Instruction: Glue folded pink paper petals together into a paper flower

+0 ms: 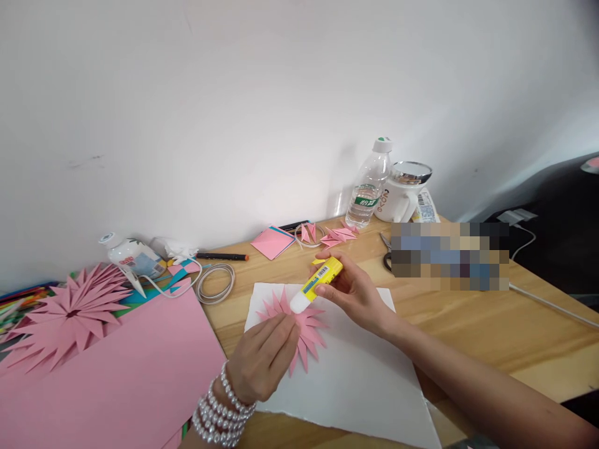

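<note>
A spiky pink paper flower [309, 337] is laid on a white sheet [365, 386], its left part covered by the bunched fingers of the left hand [266, 352] — whether anything is pinched cannot be told. Above it, a yellow glue stick [319, 284] is gripped by the right hand [360, 296], white end tilted down. Farther left, a larger pink flower [70, 302] is seen at a pink sheet's [126, 386] edge.

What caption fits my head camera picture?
Left hand at a spiky pink paper flower, right hand holding a yellow glue stick.
</note>
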A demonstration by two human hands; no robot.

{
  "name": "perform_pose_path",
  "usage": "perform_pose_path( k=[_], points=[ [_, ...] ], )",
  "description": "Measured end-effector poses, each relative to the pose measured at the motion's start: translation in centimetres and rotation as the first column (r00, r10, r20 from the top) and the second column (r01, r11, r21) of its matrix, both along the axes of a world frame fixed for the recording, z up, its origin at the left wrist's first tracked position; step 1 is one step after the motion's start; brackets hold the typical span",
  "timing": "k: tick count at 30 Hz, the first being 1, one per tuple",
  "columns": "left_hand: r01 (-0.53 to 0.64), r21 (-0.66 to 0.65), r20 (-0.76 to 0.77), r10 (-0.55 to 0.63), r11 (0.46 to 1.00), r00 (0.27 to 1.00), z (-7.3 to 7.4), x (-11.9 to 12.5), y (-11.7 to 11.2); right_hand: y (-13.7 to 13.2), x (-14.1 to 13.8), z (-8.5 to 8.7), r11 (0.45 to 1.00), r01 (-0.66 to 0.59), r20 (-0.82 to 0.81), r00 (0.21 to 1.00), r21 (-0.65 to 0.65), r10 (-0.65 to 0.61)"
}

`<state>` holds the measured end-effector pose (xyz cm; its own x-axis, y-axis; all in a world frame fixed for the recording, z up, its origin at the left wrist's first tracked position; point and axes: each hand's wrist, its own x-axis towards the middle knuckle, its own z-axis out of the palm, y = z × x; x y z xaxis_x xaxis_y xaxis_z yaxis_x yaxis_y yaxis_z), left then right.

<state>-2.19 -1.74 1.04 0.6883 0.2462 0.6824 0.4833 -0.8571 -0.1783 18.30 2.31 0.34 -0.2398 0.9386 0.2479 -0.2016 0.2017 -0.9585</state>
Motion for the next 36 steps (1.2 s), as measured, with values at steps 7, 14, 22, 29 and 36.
perform_pose_path(
  k=[7, 14, 22, 29, 36],
  points=[
    [0.003, -0.002, 0.015, -0.003, 1.0, 1.0, 0.1, 0.1, 0.0, -0.1, 0.1, -0.1, 0.999, 0.03, -0.05, 0.998, 0.031, -0.028],
    [-0.023, -0.027, 0.014, 0.023, 0.999, 1.0, -0.2, -0.1, -0.4, -0.6, 0.2, 0.4, 0.999, -0.035, -0.004, 0.999, 0.033, 0.035],
    [-0.085, -0.056, 0.134, 0.091, 0.995, 0.987, -0.1, 0.6, -0.7, -0.5, 0.8, 0.6, 0.996, -0.022, 0.056, 0.998, 0.086, 0.017],
    [-0.096, -0.146, 0.247, 0.131, 0.985, 0.96, 0.5, 0.4, -0.4, -0.1, 0.7, 0.4, 0.995, 0.086, -0.034, 0.996, 0.055, -0.084],
    [0.022, -0.247, 0.201, 0.029, 0.969, 0.979, -0.6, 0.2, -0.3, -0.3, 0.5, 0.4, 0.999, -0.021, -0.016, 1.0, 0.03, 0.022]
  ],
)
